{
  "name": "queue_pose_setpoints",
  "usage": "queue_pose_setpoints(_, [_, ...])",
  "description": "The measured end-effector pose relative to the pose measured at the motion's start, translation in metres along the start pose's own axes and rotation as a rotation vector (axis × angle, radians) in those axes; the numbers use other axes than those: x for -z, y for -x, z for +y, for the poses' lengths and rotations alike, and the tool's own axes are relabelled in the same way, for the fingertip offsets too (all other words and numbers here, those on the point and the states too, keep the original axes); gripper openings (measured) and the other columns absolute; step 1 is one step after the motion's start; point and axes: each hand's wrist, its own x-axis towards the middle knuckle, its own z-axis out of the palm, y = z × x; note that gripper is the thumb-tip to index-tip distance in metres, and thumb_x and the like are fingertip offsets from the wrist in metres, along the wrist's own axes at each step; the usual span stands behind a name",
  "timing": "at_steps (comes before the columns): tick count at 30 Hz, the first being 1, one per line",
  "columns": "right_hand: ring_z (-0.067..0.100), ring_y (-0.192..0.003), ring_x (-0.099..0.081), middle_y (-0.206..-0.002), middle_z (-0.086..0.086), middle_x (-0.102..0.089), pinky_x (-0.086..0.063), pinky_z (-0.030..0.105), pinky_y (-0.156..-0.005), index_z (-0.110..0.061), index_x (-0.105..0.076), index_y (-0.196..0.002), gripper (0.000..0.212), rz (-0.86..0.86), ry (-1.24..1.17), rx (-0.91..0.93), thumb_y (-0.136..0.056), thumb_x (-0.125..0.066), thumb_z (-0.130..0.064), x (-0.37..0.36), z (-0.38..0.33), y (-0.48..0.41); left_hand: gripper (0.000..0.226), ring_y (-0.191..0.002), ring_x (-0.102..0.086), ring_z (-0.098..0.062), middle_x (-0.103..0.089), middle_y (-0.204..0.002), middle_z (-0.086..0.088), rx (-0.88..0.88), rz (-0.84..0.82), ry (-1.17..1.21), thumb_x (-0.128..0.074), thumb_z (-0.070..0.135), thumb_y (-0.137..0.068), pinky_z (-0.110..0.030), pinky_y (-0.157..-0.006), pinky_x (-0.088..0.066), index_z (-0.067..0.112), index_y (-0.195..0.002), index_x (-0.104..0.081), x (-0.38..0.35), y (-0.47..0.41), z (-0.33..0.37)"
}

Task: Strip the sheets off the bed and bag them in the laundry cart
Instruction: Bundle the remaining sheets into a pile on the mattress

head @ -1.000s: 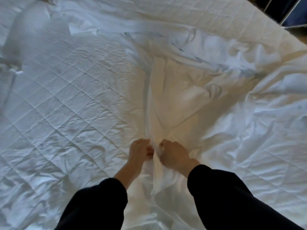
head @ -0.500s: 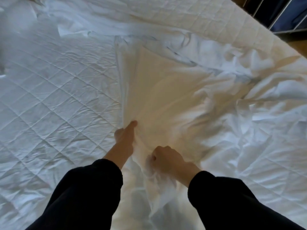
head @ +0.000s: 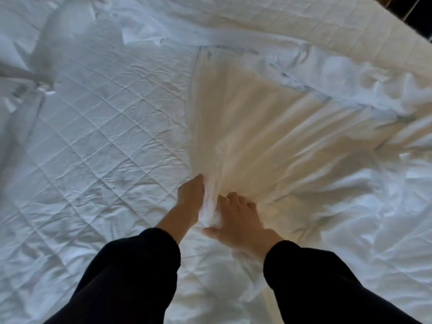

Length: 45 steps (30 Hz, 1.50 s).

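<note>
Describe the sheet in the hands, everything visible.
The sheet is thin white cloth, cream where light falls on it, and heavily creased. It is loose and bunched, with folds fanning from one gathered point across the right side of the quilted pad it lies on. The left hand and right hand grip that gathered bunch side by side. A fold trails below the right wrist, and its far edge lies crumpled.

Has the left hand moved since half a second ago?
Yes. The left hand has drawn back toward the person over the quilted mattress pad, gripping the sheet.
</note>
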Motion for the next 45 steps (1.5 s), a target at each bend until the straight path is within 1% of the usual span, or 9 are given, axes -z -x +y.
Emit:
queue_pose_setpoints(9, [0.026, -0.094, -0.058, -0.103, 0.005, -0.063, -0.035, 0.026, -0.075, -0.014, -0.058, -0.107, 0.025, 0.152, -0.24, 0.08, -0.085, -0.05, -0.007, 0.001, -0.012, -0.003, 0.014, -0.083, -0.069, -0.028, -0.07, -0.09, -0.013, -0.067, -0.033, 0.004, -0.07, 0.02, -0.085, -0.04, -0.077, -0.057, 0.009, -0.089, -0.062, 0.023, -0.006, -0.017])
queue_pose_setpoints(14, [0.025, -0.112, -0.055, -0.121, 0.011, -0.06, -0.039, 0.026, -0.092, -0.012, -0.059, -0.125, 0.044, -0.119, -0.484, 0.156, -0.083, -0.049, -0.017, 0.003, -0.026, -0.004, 0.03, -0.056, -0.052, -0.02, -0.058, -0.069, -0.007, -0.217, 0.167, -0.207, -0.059, 0.033, -0.091, -0.024, -0.046, -0.041, 0.004, -0.086, -0.063, 0.051, -0.017, -0.012])
queue_pose_setpoints(18, [0.025, -0.117, -0.048, -0.126, 0.004, -0.05, -0.04, 0.037, -0.098, -0.018, -0.045, -0.133, 0.049, -0.148, -0.438, 0.114, -0.084, -0.046, -0.018, -0.007, -0.015, 0.029, 0.023, -0.077, -0.067, -0.03, -0.068, -0.086, -0.013, -0.035, 0.066, -0.113, -0.064, 0.02, -0.087, -0.045, -0.072, -0.059, 0.003, -0.103, -0.064, 0.052, -0.015, -0.026])
queue_pose_setpoints(23, [0.026, -0.113, -0.051, -0.121, 0.003, -0.056, -0.036, 0.034, -0.098, -0.017, -0.051, -0.122, 0.034, 0.021, -0.338, 0.073, -0.088, -0.05, -0.021, -0.003, -0.003, 0.061, 0.033, -0.087, -0.07, -0.034, -0.071, -0.098, -0.019, 0.04, -0.065, 0.088, -0.071, 0.024, -0.084, -0.047, -0.077, -0.058, 0.003, -0.108, -0.063, 0.045, 0.013, -0.047])
queue_pose_setpoints(28, [0.031, -0.146, -0.001, -0.157, 0.017, -0.013, 0.0, 0.041, -0.117, -0.02, -0.038, -0.139, 0.059, 0.242, -0.197, -0.099, -0.086, -0.047, -0.043, -0.025, 0.002, 0.106, 0.049, -0.095, -0.068, -0.038, -0.07, -0.104, -0.021, 0.081, -0.15, 0.166, -0.077, 0.033, -0.077, -0.052, -0.084, -0.055, 0.003, -0.112, -0.061, 0.039, 0.043, -0.069])
queue_pose_setpoints(32, [0.037, -0.144, 0.017, -0.156, 0.022, 0.015, 0.007, 0.048, -0.114, -0.02, 0.005, -0.145, 0.092, 0.179, -0.13, -0.209, -0.085, -0.059, -0.046, -0.045, 0.003, 0.153, 0.039, -0.092, -0.07, -0.034, -0.072, -0.102, -0.014, 0.107, -0.222, 0.101, -0.075, 0.022, -0.08, -0.047, -0.073, -0.057, 0.005, -0.113, -0.062, 0.031, 0.069, -0.09])
queue_pose_setpoints(36, [0.037, -0.136, -0.033, -0.15, 0.022, -0.025, -0.034, 0.043, -0.106, -0.011, 0.007, -0.149, 0.101, 0.187, -0.056, -0.237, -0.081, -0.066, -0.029, -0.058, 0.015, 0.184, 0.027, -0.083, -0.071, -0.031, -0.073, -0.096, -0.017, 0.133, -0.258, 0.039, -0.071, 0.006, -0.081, -0.041, -0.063, -0.057, 0.002, -0.106, -0.062, 0.019, 0.104, -0.111])
queue_pose_setpoints(40, [0.028, -0.113, -0.054, -0.129, 0.01, -0.051, -0.043, 0.033, -0.091, -0.009, -0.008, -0.15, 0.071, 0.17, -0.145, -0.231, -0.092, -0.048, -0.011, -0.054, 0.029, 0.195, 0.02, -0.067, -0.072, -0.024, -0.073, -0.074, -0.012, 0.191, -0.323, -0.053, -0.07, 0.01, -0.084, -0.036, -0.058, -0.057, 0.0, -0.1, -0.063, 0.009, 0.141, -0.131])
queue_pose_setpoints(45, [0.028, -0.101, -0.06, -0.112, 0.005, -0.06, -0.044, 0.033, -0.079, -0.016, -0.033, -0.132, 0.05, 0.132, -0.225, -0.179, -0.086, -0.044, -0.001, -0.042, 0.023, 0.216, 0.026, -0.075, -0.069, -0.03, -0.068, -0.091, -0.021, 0.161, -0.201, 0.001, -0.068, 0.008, -0.085, -0.033, -0.053, -0.055, -0.006, -0.104, -0.056, -0.002, 0.159, -0.151])
